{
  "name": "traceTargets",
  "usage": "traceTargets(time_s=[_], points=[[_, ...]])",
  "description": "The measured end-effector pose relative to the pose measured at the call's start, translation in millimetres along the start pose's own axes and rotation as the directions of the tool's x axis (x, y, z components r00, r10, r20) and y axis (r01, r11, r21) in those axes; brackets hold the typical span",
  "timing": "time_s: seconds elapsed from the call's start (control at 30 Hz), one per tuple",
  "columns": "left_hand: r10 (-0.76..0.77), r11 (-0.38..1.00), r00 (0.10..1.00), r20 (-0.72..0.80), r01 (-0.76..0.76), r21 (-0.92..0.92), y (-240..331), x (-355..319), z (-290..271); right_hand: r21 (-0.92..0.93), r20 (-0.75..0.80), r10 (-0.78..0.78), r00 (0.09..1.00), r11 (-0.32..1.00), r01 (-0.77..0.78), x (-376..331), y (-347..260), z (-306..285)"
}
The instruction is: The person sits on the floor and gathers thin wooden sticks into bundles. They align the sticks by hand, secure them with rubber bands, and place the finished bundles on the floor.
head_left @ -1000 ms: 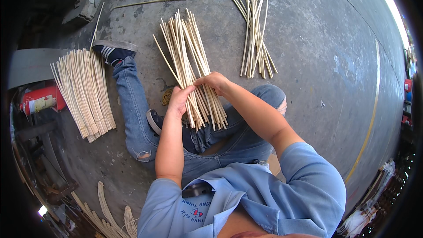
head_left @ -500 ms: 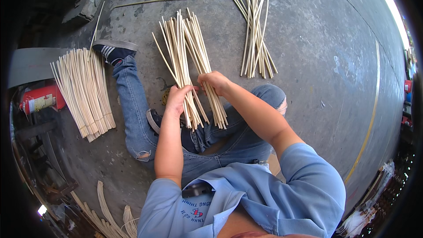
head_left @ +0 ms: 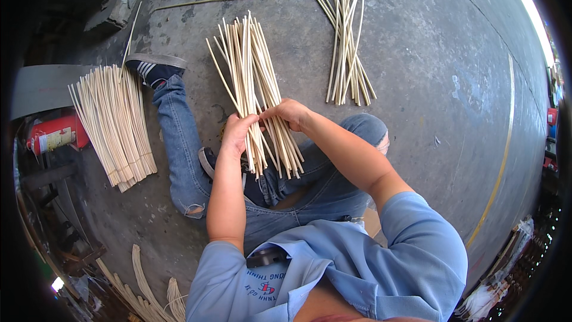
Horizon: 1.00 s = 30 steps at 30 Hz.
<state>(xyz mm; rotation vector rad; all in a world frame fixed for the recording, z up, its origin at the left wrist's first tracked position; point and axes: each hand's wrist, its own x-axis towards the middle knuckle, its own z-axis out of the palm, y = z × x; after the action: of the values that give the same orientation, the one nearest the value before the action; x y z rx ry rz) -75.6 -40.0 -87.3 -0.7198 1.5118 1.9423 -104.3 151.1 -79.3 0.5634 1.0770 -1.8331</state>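
My left hand (head_left: 238, 132) is wrapped round a bundle of pale thin wooden sticks (head_left: 241, 71), its thumb lying across them. Beside it, my right hand (head_left: 288, 114) grips a second bundle of like sticks (head_left: 266, 65), with its thumb and fingertips close to the left hand. The two bundles lean against each other at the top and part a little toward their lower ends, which hang over my crossed legs. One stick (head_left: 221, 76) slants out from the left edge of the left bundle. The fingers under both bundles are partly hidden.
A large tied bundle of sticks (head_left: 116, 125) stands by my shoe (head_left: 156, 68) at left. Some loose crossed sticks (head_left: 344, 48) lie on the concrete floor ahead. One long stick (head_left: 202, 3) lies farther off. A red container (head_left: 56, 135) and coiled strips (head_left: 143, 286) are at left.
My right hand has moved slightly left, bringing its bundle against the left one. The gap between the two bundles has narrowed.
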Motion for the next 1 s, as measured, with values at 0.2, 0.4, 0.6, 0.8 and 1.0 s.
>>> traceTargets(time_s=[0.2,0.4,0.6,0.8,1.0], points=[[0.010,0.999,0.996,0.094,-0.006,-0.040,4,2,7,0.038,-0.085,-0.063,0.994,0.997,0.066,8,7,-9],[0.016,0.994,0.993,0.116,-0.004,-0.108,7,-1,9,0.193,-0.254,-0.136,0.958,0.963,0.188,1,6,-9],[0.031,0.986,0.996,0.080,-0.018,-0.165,-2,1,3,0.213,-0.127,-0.086,0.988,0.971,0.112,-2,2,-2],[0.075,0.990,0.997,0.028,-0.072,-0.118,-7,5,9,0.034,-0.135,-0.136,0.982,0.989,0.141,0,8,-1],[0.085,0.990,0.996,0.010,-0.084,-0.112,-6,2,17,0.013,-0.183,-0.124,0.975,0.992,0.129,2,8,-3]])
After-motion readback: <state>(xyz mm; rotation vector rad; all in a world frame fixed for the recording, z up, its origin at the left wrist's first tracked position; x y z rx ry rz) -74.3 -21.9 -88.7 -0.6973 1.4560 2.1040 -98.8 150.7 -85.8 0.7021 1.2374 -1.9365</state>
